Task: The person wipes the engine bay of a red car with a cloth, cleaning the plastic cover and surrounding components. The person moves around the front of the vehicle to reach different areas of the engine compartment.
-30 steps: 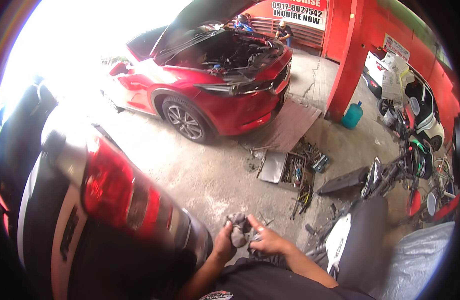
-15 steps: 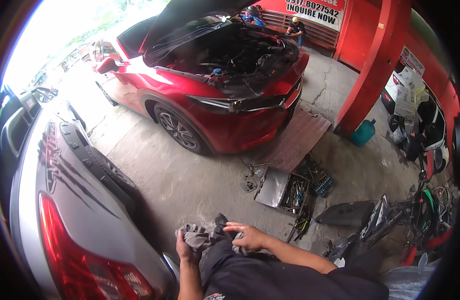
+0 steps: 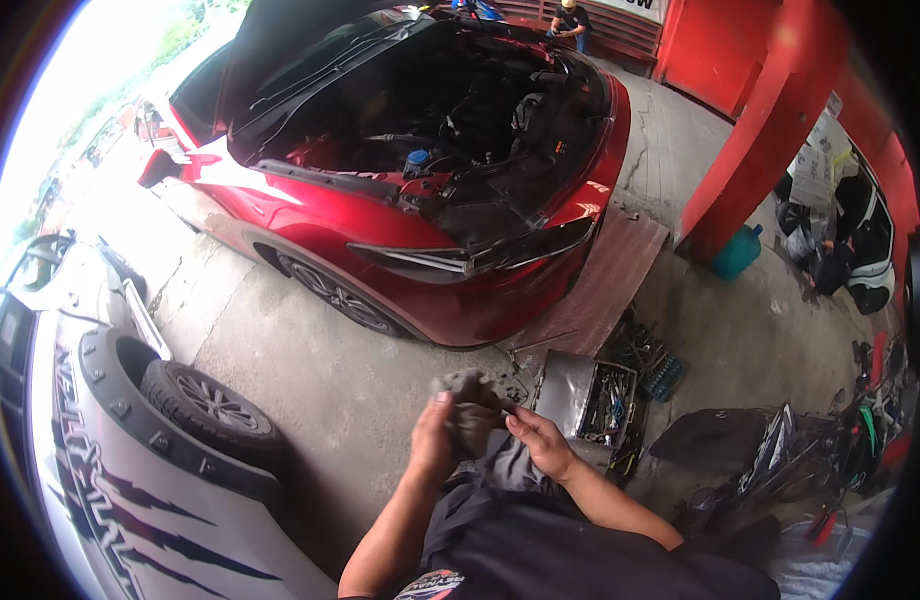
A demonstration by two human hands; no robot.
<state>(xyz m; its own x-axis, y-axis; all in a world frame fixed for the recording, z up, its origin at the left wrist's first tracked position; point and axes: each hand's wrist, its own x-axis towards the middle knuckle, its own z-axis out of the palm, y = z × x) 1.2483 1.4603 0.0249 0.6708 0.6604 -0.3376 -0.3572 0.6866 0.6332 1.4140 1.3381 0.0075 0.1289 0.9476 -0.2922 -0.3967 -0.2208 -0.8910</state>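
Observation:
A crumpled grey rag (image 3: 472, 415) hangs between my two hands, in front of my dark shirt. My left hand (image 3: 435, 437) is closed round its left side, thumb up. My right hand (image 3: 542, 443) pinches the rag's right edge between thumb and fingers. Ahead of them stands a red car (image 3: 480, 290), its hood raised and its engine bay (image 3: 450, 130) exposed. Just past my right hand, on the floor, an opened metal toolbox (image 3: 568, 390) holds several hand tools.
Close on my left is a silver pickup (image 3: 90, 400) with a dark wheel (image 3: 215, 400). A teal socket case (image 3: 664, 378), a red post (image 3: 750, 150), a blue water jug (image 3: 737, 252) and motorcycles (image 3: 860, 430) are on the right. A person (image 3: 572, 22) crouches at the back.
My hands have come up and forward with the rag, and my right hand now grips its edge. The view has shifted nearer to the red car.

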